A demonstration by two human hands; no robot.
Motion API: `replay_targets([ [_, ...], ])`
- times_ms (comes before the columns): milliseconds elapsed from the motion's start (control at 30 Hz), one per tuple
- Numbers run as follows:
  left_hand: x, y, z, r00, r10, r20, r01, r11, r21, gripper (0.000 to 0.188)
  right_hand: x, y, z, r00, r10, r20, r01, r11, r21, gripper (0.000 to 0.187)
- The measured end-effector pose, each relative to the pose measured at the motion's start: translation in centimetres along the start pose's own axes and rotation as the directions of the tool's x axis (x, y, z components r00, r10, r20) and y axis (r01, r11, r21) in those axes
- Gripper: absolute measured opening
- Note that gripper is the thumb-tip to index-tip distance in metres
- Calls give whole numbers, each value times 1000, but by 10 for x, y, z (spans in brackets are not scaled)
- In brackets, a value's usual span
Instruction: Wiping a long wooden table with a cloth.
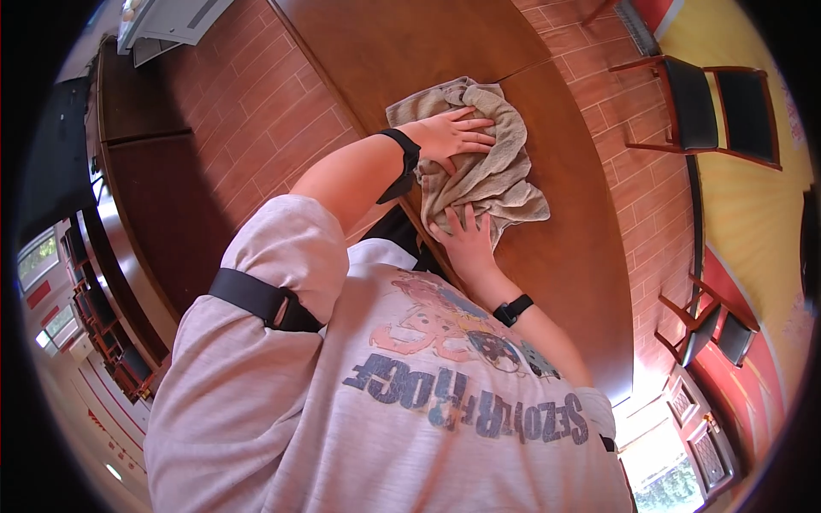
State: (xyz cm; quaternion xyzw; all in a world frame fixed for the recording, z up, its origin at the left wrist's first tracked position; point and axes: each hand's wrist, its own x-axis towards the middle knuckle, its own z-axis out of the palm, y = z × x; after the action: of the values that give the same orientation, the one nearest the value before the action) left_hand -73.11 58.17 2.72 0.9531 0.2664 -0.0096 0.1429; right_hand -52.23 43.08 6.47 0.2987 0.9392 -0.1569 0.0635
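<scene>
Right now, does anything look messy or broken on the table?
Nothing broken or spilled. The beige cloth lies crumpled on the brown table, with the left hand pressed flat on top and the right hand on its near edge.

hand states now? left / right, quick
Left hand: open, palm flat on the cloth, holding nothing.
Right hand: open, fingers spread on the cloth's near edge, no grip.

hands: 2, left (457,135) and right (466,239) | beige cloth (492,175): 1 | wooden surface (564,256): 1 | chairs: 2, upper (710,111), lower (714,329) | black wristbands: 2, (402,162), (513,309)
</scene>
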Motion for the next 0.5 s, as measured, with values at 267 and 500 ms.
replay_targets([
  [267, -6, 14, 8, 995, -57, -79, 57, 998, 10, 93, -25, 15, -34, 997, 9, -72, -9, 1000, 8, 34],
  [500, 0, 9, 7, 990, -27, -136, 25, 1000, -18, 90, 31, 16, -25, 989, 143, 45, -149, 900, 410, 19],
])
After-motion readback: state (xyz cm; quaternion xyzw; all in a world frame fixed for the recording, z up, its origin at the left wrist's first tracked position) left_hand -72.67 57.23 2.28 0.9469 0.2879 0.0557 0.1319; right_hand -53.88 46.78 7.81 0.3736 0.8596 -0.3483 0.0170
